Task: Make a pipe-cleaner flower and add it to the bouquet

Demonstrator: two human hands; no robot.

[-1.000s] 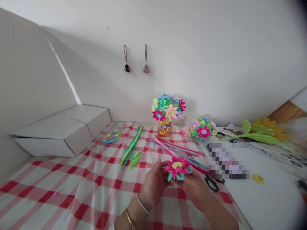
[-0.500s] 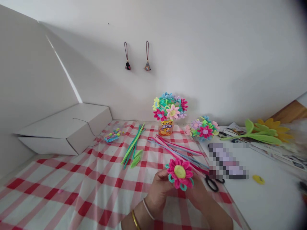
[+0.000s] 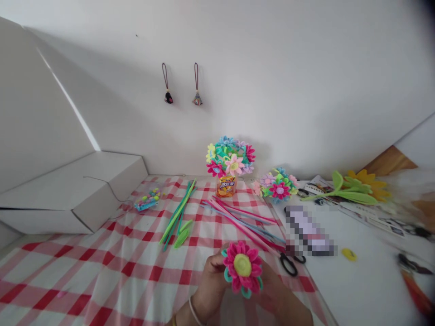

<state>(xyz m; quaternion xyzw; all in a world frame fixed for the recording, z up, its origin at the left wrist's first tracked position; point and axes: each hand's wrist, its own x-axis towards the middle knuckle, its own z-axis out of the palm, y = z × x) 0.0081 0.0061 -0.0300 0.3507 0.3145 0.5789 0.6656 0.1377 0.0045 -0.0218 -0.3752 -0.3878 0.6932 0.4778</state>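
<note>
Gripping from both sides, the left hand [image 3: 211, 281] and right hand [image 3: 273, 285] hold a pink pipe-cleaner flower [image 3: 238, 267] with a yellow centre above a red-checked tablecloth [image 3: 84, 267]; beyond stand a pipe-cleaner bouquet [image 3: 230, 158] in an orange packet, loose pink and blue pipe cleaners [image 3: 238, 222], and black-handled scissors [image 3: 288, 265] near the right hand

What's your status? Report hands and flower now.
Left hand and right hand holding pink pipe-cleaner flower up, yellow centre showing. Black-handled scissors just beyond right hand.
</note>
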